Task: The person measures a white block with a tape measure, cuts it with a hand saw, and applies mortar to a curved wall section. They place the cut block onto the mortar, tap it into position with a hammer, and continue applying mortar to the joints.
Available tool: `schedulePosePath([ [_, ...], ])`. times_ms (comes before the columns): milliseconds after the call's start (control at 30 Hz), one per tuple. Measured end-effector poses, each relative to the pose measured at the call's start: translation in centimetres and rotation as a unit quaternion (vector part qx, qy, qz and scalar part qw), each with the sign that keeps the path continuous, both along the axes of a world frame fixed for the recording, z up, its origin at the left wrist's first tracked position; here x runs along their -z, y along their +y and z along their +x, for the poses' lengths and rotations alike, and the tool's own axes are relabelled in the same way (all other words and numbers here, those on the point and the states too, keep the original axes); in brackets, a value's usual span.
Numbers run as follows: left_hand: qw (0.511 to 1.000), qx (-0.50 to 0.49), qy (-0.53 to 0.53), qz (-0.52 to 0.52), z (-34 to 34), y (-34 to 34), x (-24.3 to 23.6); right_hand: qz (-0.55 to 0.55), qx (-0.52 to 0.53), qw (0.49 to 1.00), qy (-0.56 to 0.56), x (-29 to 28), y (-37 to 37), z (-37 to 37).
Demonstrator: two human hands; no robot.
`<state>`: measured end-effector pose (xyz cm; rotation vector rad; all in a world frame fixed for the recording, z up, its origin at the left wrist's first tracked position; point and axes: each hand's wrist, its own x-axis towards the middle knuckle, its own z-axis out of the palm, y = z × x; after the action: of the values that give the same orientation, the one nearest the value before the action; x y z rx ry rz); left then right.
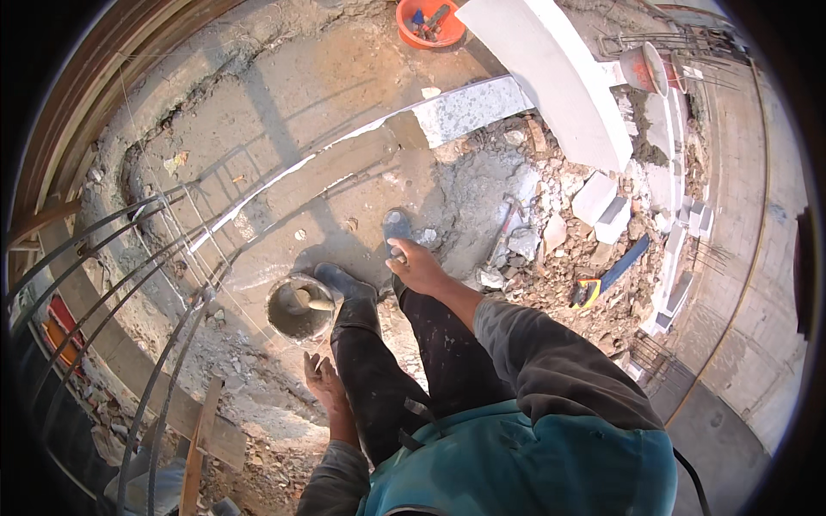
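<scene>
From my feed, rebar (206, 294) crowds the ground's (301, 64) left edge; rubble (551, 292), a hammer (503, 229) and a saw (621, 267) clutter its right side. The bucket (280, 314) sits just beside the left boot (348, 284) — a scoop (321, 304) inside, long axis roughly crosswise, grip pointing right. My left hand (324, 383) hangs near it, fingers loosely parted, empty; my right hand (419, 268) curls tight round a handle (397, 255) — mostly hidden.

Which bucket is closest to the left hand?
The grey bucket beside the left boot, with a light-handled tool inside. The orange tub and reddish bucket are farther off.
</scene>
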<state>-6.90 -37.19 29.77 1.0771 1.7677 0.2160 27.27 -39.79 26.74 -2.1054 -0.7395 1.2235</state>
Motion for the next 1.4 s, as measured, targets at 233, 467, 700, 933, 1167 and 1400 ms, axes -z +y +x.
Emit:
schedulePosePath([
  [233,0.980,0.162,0.074,0.090,1.8,6.7,-3.6,-0.042,0.057,0.908,-0.412,-15.6,-4.9,26.6],
  [467,0.940,0.283,0.084,0.171,16.5,11.6,-8.4,-0.161,0.012,0.852,-0.497,-16.6,-2.7,45.1],
  [700,0.913,0.369,-0.056,0.165,41.9,12.6,-10.1,-0.120,-0.070,0.925,-0.355,-14.9,-1.5,50.3],
  [933,0.918,0.355,-0.159,0.075,59.1,7.1,-10.7,-0.156,-0.077,0.926,-0.334,-15.4,-1.3,51.1],
  [1167,0.947,0.207,-0.245,0.023,69.5,2.9,-10.4,-0.246,-0.020,0.909,-0.336,-16.5,2.4,47.6],
  [1400,0.910,0.335,-0.234,0.076,66.0,-2.6,-10.5,-0.245,0.140,0.922,-0.264,-15.7,2.7,46.0],
])
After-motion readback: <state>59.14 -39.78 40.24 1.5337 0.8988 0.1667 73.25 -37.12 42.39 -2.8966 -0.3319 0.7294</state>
